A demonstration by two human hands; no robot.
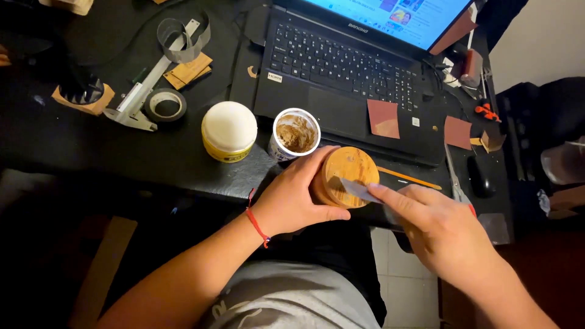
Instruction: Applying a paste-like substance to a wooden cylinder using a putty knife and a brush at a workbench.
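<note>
My left hand [298, 198] grips a round wooden piece [348, 169] from the left side, held at the near edge of the dark table [73, 140]. My right hand [436, 225] presses a thin grey spatula blade [361, 191] flat against the wood's lower face with the index finger stretched along it. Just behind the wood stands an open white tub of brown paste [295, 133]. A red cord is tied round my left wrist.
A closed yellow tub with a white lid [229, 130] sits left of the paste. An open laptop [347, 67] lies behind, with brown sandpaper squares [383, 118] on it. Tape roll [166, 104], caliper [143, 88] and scissors [457, 180] lie around.
</note>
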